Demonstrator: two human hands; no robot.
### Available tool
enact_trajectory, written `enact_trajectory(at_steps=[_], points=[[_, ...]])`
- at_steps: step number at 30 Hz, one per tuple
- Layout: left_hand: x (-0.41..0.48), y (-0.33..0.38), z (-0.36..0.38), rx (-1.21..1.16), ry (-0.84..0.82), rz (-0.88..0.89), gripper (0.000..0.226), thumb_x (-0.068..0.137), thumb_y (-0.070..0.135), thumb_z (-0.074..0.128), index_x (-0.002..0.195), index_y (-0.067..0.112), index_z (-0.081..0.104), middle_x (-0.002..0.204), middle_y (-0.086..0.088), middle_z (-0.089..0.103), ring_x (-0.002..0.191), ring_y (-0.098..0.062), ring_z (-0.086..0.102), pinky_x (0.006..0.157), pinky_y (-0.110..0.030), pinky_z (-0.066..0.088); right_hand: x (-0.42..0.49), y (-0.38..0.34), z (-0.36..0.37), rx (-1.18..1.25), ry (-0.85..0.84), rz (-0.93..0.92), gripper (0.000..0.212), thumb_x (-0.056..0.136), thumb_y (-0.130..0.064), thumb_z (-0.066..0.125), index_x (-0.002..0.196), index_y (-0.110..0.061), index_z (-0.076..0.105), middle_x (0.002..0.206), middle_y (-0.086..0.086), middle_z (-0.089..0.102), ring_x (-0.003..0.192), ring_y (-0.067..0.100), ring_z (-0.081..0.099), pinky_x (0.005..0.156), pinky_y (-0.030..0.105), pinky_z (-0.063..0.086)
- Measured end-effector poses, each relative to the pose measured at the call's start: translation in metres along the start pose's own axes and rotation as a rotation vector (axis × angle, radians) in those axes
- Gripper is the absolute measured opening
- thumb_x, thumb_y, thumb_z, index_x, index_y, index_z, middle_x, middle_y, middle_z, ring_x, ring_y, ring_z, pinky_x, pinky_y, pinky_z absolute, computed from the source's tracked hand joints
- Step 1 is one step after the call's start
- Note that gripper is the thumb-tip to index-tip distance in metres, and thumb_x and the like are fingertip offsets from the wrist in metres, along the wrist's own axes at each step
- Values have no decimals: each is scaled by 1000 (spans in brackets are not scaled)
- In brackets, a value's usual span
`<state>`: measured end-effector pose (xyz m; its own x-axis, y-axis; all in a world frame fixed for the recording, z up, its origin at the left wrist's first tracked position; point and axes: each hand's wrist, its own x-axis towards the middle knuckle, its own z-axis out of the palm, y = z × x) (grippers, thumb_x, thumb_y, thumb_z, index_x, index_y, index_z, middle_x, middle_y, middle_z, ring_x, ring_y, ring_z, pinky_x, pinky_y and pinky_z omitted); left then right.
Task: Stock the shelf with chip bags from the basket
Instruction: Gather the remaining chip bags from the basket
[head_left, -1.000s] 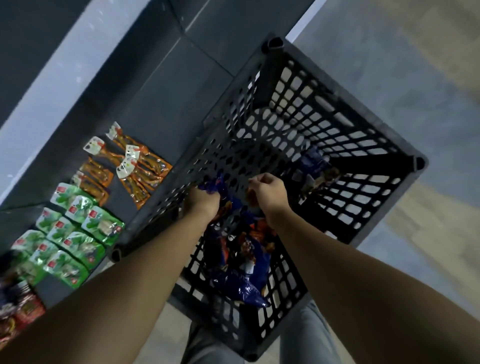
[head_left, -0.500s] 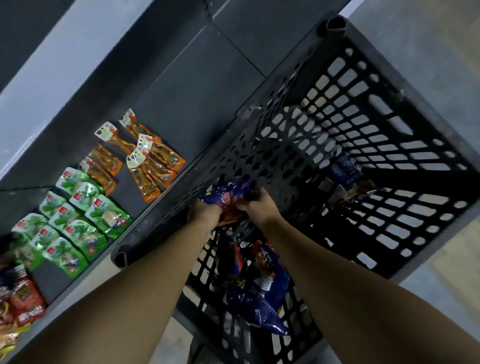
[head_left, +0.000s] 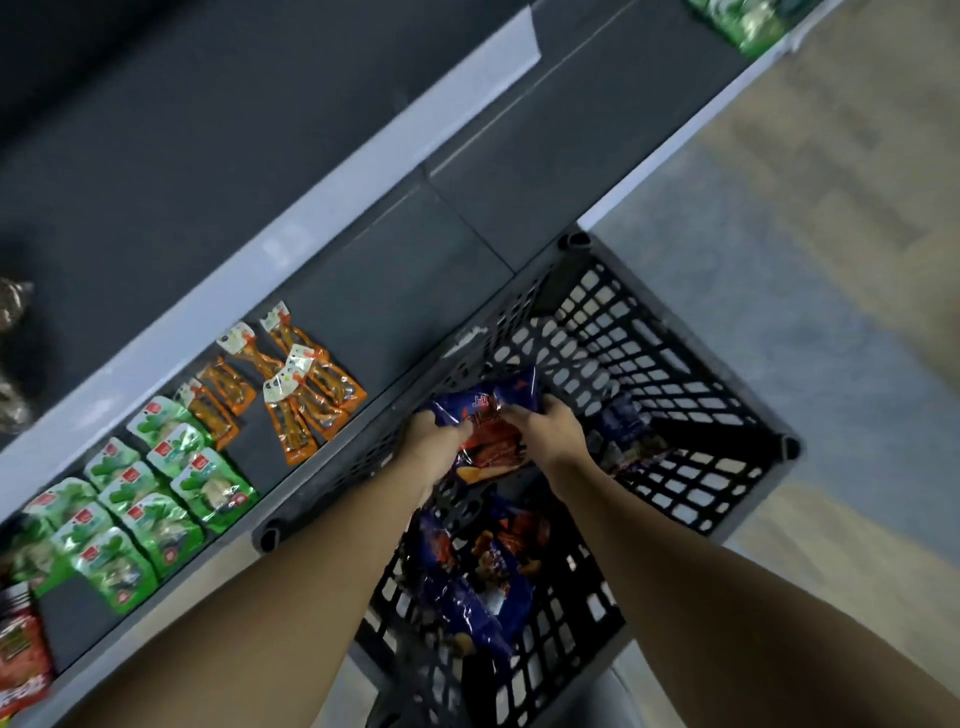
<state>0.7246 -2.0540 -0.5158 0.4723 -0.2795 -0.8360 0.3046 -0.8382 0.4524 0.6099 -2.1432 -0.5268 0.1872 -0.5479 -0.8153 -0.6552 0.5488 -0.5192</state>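
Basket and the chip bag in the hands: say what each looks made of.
Basket: dark grey moulded plastic by the look, matte, with a grid of cut-out slots in its walls. Chip bag: thin glossy film, probably foil-lined plastic; it crinkles and glints under the left hand and right hand.

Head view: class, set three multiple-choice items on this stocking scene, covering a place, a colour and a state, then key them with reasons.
1. Where do the orange packets lie?
A in the basket
B on the shelf
C on the floor

2. What colour is the bag being held, mainly?
A blue
B yellow
C white

3. How is that bag held?
A left hand only
B right hand only
C both hands

Key: 1 B, they lie on the dark shelf beside the basket; 2 A, blue wrapper with red print; 3 C, left hand and right hand both grip it.
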Motion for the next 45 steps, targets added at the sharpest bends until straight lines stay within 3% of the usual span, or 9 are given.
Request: enact_trajectory(at_steps=[3, 6, 9, 16, 23, 31, 39, 42, 45], points=[[-30, 31, -4, -18, -41, 14, 33, 93, 36, 63, 109, 8, 58, 110, -11, 66, 100, -31, 63, 86, -39, 49, -18, -28, -26, 6, 18, -106, 34, 88, -38, 73, 113, -17, 65, 101, 4, 72, 87, 21, 68, 72, 32, 52], [-63, 62, -11, -47, -75, 73, 17, 95, 33, 63, 91, 18, 57, 99, -7, 66, 86, -25, 65, 68, -27, 49, -42, -53, -50, 0, 42, -180, 28, 88, -38, 73, 106, -19, 66, 98, 5, 73, 88, 24, 69, 74, 34, 51], [-99, 92, -13, -112, -140, 145, 11, 97, 23, 61, 103, 14, 60, 91, -2, 66, 70, -16, 63, 50, -20, 48, -69, -73, -75, 58, 74, -240, 22, 84, -36, 74, 103, -27, 68, 97, 1, 76, 89, 24, 72, 88, 46, 58], [-181, 170, -57, -160, -152, 291, 22, 87, 14, 73, 103, 21, 59, 96, -2, 69, 84, -22, 67, 83, -40, 55, -135, -167, -107, 89, 85, -464, 22, 92, -29, 70, 112, -21, 65, 98, 2, 73, 87, 21, 70, 83, 40, 58], [-261, 225, -144, -220, -10, 540, 27, 86, -4, 67, 109, 8, 62, 91, -4, 70, 75, -17, 67, 65, -27, 56, -215, -276, -91, 93, 83, -797, 15, 87, -35, 68, 82, -20, 68, 76, -3, 73, 77, 18, 70, 74, 36, 55], [-334, 261, -213, -257, 148, 709, 23, 87, 1, 68, 109, 3, 65, 106, -17, 73, 85, -26, 70, 72, -35, 60, -298, -356, -77, 140, -7, -998, 15, 94, -28, 65, 82, -18, 68, 76, -4, 72, 73, 11, 66, 66, 27, 49], [-363, 274, -280, -431, 428, 840, 8, 89, 13, 69, 97, 14, 70, 99, -7, 75, 94, -28, 71, 91, -48, 55, -357, -425, -33, 187, -200, -1096, 22, 97, -30, 53, 97, -14, 68, 89, 3, 71, 79, 18, 64, 69, 32, 50], [-359, 270, -299, -380, 706, 846, 10, 90, 21, 67, 82, 16, 65, 84, -5, 72, 84, -30, 68, 77, -41, 55, -368, -445, -5, 151, -244, -1117, 17, 96, -28, 56, 93, -17, 68, 90, 6, 73, 87, 26, 69, 81, 47, 58], [-356, 268, -301, -177, 1028, 787, 15, 96, 30, 57, 92, 16, 61, 93, -6, 65, 81, -27, 62, 69, -32, 46, -370, -459, 23, 158, -284, -1122, 14, 98, -25, 58, 102, -16, 69, 98, 7, 73, 93, 25, 70, 86, 47, 59]])
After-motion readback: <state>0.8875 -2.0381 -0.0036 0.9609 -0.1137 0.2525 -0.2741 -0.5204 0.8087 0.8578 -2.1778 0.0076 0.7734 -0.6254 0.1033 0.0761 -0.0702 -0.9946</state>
